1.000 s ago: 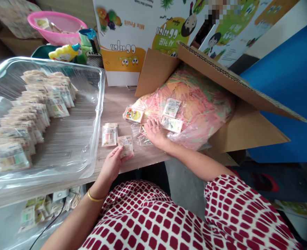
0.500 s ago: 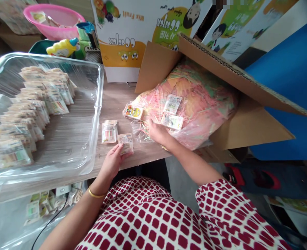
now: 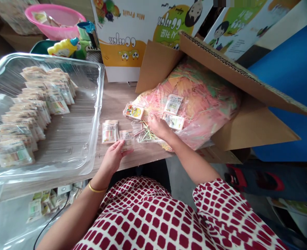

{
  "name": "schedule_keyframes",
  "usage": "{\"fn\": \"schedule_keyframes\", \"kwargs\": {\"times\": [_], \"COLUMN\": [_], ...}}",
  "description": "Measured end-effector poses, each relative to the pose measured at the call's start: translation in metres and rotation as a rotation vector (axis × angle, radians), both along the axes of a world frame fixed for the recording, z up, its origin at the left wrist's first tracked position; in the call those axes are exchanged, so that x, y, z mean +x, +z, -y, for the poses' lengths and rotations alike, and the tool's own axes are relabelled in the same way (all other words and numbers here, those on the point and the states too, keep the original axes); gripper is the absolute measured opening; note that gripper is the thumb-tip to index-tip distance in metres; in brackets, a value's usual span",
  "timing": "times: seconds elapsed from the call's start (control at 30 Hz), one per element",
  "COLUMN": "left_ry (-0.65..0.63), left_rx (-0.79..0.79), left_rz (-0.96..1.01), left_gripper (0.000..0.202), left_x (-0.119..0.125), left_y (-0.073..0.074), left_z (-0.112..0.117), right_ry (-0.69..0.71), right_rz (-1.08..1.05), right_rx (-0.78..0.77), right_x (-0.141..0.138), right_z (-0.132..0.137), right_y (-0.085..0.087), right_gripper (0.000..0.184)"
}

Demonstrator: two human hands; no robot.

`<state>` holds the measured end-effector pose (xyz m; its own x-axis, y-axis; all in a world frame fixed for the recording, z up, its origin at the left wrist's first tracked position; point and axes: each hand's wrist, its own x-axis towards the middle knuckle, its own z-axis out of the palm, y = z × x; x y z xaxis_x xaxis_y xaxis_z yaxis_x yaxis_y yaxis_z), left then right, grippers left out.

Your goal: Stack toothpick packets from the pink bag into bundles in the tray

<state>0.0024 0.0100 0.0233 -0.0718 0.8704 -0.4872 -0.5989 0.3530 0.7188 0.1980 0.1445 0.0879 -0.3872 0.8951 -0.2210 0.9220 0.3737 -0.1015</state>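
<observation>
My left hand pinches a small clear packet with a printed top edge, just above the table's front edge. Beside it lies a pair of similar packets with coloured sticks inside. My right hand, fingers curled together, is at the mouth of a big clear bag full of thin pink, yellow and green sticks. Whatever its fingertips hold is hidden. Loose sticks spill out under that hand. Two flat packets and a small stack of printed packets rest on the bag.
A clear plastic tray on the left holds rows of filled packets. The big bag leans out of an open cardboard box. Printed cartons stand behind. A pink basin and a yellow bottle are at back left.
My right hand has shifted slightly at the bag's mouth, and more loose sticks show beneath it. The packet in my left hand has moved slightly to the right.
</observation>
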Motion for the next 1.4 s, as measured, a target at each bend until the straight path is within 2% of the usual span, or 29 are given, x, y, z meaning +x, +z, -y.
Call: {"fn": "schedule_keyframes", "kwargs": {"times": [0.23, 0.27, 0.33, 0.43, 0.53, 0.63, 0.73, 0.77, 0.83, 0.97, 1.07, 1.23, 1.4], "left_ry": [-0.031, -0.035, -0.038, -0.039, -0.048, -0.102, -0.135, -0.126, -0.100, -0.096, -0.122, -0.157, -0.156], "left_rx": [0.045, 0.046, 0.050, 0.058, 0.075, 0.123, 0.170, 0.169, 0.155, 0.162, 0.164, 0.177, 0.181], "left_rz": [-0.026, -0.033, -0.050, -0.078, -0.096, -0.101, -0.082, -0.079, -0.078, -0.078, -0.092, -0.101, -0.070], "left_gripper": [0.033, 0.034, 0.034, 0.037, 0.037, 0.037, 0.040, 0.040, 0.038, 0.033, 0.036, 0.042, 0.037], "left_x": [0.007, 0.008, 0.010, 0.013, 0.016, 0.017, 0.016, 0.016, 0.016, 0.017, 0.019, 0.020, 0.018], "left_y": [0.007, 0.007, 0.008, 0.007, 0.007, 0.009, 0.011, 0.011, 0.011, 0.011, 0.014, 0.017, 0.012], "left_z": [-0.014, -0.016, -0.020, -0.024, -0.025, -0.023, -0.020, -0.019, -0.019, -0.019, -0.016, -0.013, -0.013], "right_ry": [-0.305, -0.312, -0.233, -0.074, 0.018, 0.079, 0.101, 0.089, 0.014, -0.255, -0.345, -0.335, -0.239], "right_rz": [-0.647, -0.732, -0.819, -0.738, -0.454, -0.248, -0.282, -0.368, -0.668, -1.410, -1.629, -1.594, -1.457], "right_rx": [-0.037, -0.028, -0.020, -0.097, -0.112, -0.062, -0.050, -0.069, -0.138, -0.254, -0.183, -0.014, 0.045], "right_x": [0.003, 0.002, 0.000, -0.008, -0.017, -0.020, -0.016, -0.015, -0.013, -0.021, -0.035, -0.054, -0.053], "right_z": [-0.006, -0.004, 0.005, 0.027, 0.045, 0.048, 0.043, 0.040, 0.035, 0.024, 0.022, 0.035, 0.049], "right_y": [-0.012, -0.011, -0.005, 0.008, 0.013, 0.007, -0.002, -0.003, -0.003, 0.007, 0.012, 0.000, -0.009], "right_gripper": [0.033, 0.029, 0.023, 0.022, 0.026, 0.025, 0.019, 0.017, 0.019, 0.046, 0.058, 0.059, 0.051]}}
